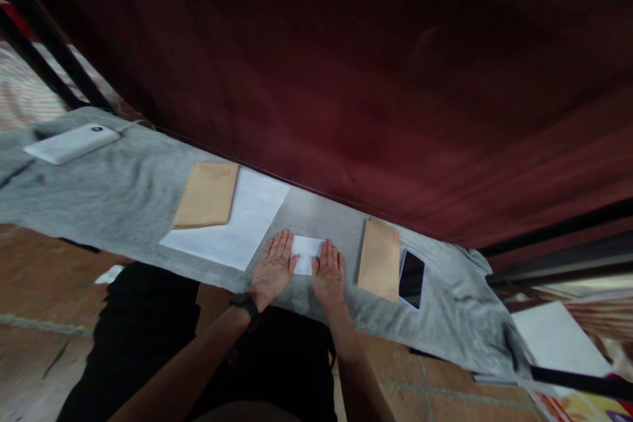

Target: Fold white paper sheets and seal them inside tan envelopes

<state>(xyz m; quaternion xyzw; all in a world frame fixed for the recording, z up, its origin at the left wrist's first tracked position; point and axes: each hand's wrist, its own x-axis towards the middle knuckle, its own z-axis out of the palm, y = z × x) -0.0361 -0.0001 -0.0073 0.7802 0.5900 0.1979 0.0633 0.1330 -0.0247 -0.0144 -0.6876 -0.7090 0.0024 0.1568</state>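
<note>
A small folded piece of white paper (307, 249) lies flat on the grey cloth in front of me. My left hand (275, 265) rests flat on its left end, fingers stretched out and pointing away from me. On the right end lies my right hand (329, 270), also flat with its fingers extended. Larger white paper sheets (260, 201) lie just left of my left hand, partly under a stack of brown envelopes (208, 194). To the right of my right hand is another small stack of brown envelopes (380, 260).
A phone (412, 279) lies beside the right envelopes. At the far left sits a white power bank (74, 144) with a cable. The grey cloth (133, 171) covers a narrow surface, with a dark red curtain (346, 112) hanging along its far edge. Black bars stand at both ends.
</note>
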